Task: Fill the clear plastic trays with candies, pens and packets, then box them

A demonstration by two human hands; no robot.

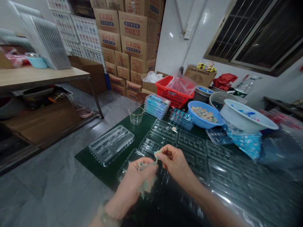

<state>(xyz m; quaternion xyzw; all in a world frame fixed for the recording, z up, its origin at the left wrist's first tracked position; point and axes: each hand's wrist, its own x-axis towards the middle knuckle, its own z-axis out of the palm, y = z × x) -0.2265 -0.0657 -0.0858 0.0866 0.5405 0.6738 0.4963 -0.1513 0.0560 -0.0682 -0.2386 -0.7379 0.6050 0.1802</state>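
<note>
My left hand (pixel 134 183) and my right hand (pixel 174 162) are close together above a dark green mat (pixel 99 167). Both pinch a soft, pale green and pink strip (pixel 147 185), which looks like a pliable candy. Part of it hangs below my left fingers, and its upper end sticks out from my right fingertips. Transparent plastic blister trays (pixel 163 130) lie just beyond and beneath my hands. A separate tray (pixel 111 145) sits to the left on the mat.
A blue bowl (pixel 203 115) of small candy pieces, a white basin (pixel 246 115), a red basket (pixel 172 91) and stacked filled trays (pixel 157 105) stand beyond the trays. A glass measuring cup (pixel 136 115) is at the mat's far edge. The grey floor (pixel 52 186) lies left.
</note>
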